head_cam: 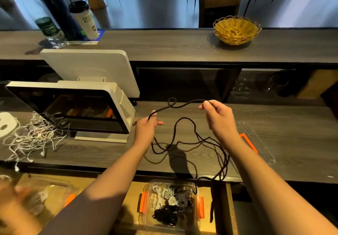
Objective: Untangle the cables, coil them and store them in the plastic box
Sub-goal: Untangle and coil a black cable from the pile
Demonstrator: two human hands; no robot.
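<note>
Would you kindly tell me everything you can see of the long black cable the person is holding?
The long black cable is thin, matte and round, seemingly rubber-coated. The left hand grips one stretch and the right hand pinches another; between them it arches up with a small loop. Its slack lies in loose, overlapping curves on the grey wood-grain counter, then drops over the front edge, hanging by the clear plastic box with orange clips. A metal plug seems to protrude beside the left hand.
</note>
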